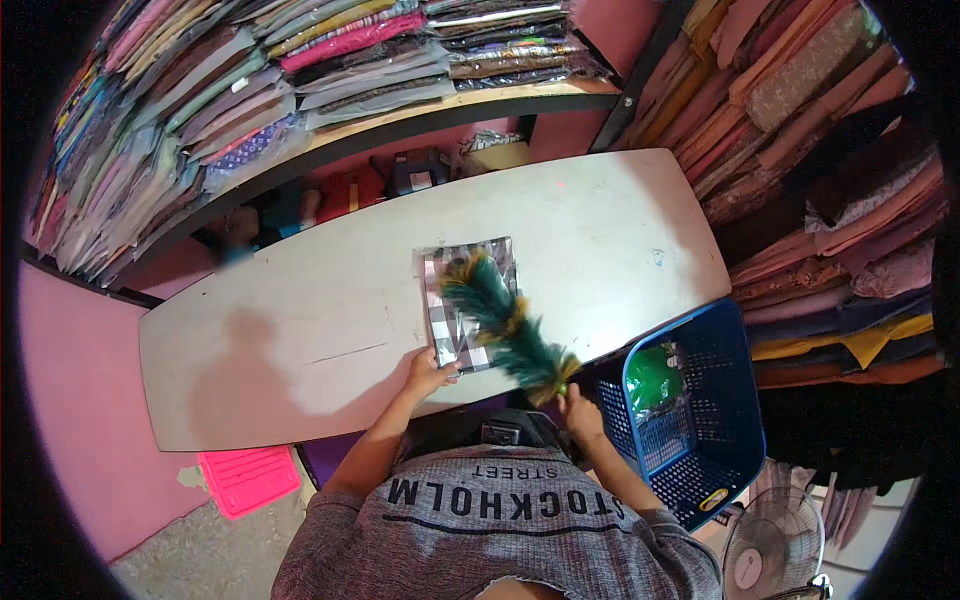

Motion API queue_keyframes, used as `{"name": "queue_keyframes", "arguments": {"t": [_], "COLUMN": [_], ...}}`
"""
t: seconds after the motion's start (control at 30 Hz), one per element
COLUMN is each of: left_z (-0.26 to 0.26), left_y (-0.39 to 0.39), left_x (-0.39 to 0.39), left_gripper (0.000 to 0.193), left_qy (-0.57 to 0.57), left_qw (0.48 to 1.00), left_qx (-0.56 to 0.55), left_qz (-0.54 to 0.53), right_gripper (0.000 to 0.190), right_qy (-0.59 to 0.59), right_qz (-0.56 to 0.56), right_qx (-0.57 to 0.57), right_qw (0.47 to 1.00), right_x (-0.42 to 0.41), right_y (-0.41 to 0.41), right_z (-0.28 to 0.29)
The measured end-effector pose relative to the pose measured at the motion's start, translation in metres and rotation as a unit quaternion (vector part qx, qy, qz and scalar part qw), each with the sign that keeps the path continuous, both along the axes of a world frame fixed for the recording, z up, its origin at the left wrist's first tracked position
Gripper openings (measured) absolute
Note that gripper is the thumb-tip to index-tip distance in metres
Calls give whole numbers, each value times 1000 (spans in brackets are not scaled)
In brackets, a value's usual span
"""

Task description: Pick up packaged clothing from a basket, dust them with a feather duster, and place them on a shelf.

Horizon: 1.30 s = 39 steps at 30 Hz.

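Note:
A folded black-and-white checked cloth in a clear plastic bag point(444, 330) lies on the white table point(337, 300). My left hand point(429, 375) grips its near left corner, thumb on top. In my right hand point(581, 412) is the handle end of a feather duster point(517, 330) with green and yellow plumes. The duster slants up and to the left across the packet and covers much of its right half. Its plumes look slightly blurred. Whether they touch the plastic, I cannot tell.
Beside my right arm stands a blue plastic basket point(694, 435) holding a green packet point(654, 379). Bagged folded cloths point(360, 45) fill the shelf beyond the table. More fabrics point(825, 187) are stacked at right. A fan point(776, 547) stands lower right, a pink plastic lid point(249, 480) lower left.

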<state>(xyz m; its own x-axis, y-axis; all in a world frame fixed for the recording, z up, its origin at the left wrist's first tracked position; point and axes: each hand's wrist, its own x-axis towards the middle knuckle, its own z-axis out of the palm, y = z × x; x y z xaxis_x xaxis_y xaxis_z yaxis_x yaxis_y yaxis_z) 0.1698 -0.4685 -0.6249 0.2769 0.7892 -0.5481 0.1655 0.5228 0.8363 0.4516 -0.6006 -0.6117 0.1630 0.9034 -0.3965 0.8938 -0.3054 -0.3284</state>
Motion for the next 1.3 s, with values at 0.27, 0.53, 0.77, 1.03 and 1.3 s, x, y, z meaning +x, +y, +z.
{"name": "queue_keyframes", "arguments": {"t": [0.27, 0.53, 0.77, 1.03, 1.3], "left_z": [-5, -2, 7, 150, 75], "left_y": [3, 6, 17, 46, 24], "left_x": [-1, -3, 11, 50, 26], "left_gripper": [35, 34, 23, 28, 40], "left_qy": [-6, -16, -88, 68, 291], "left_qw": [998, 998, 974, 937, 864], "left_qx": [13, -18, 168, 340, 390], "left_qz": [-58, -60, 121, 41, -126], "right_gripper": [29, 30, 29, 34, 24], "right_qy": [47, 75, 28, 502, 330], "right_qz": [4, -147, -70, -323, -205], "right_qx": [15, 113, 55, 174, 233], "right_qw": [999, 980, 996, 783, 891], "right_x": [-49, -43, -19, 13, -2], "right_y": [33, 44, 23, 46, 56], "right_z": [29, 29, 33, 78, 84]}}
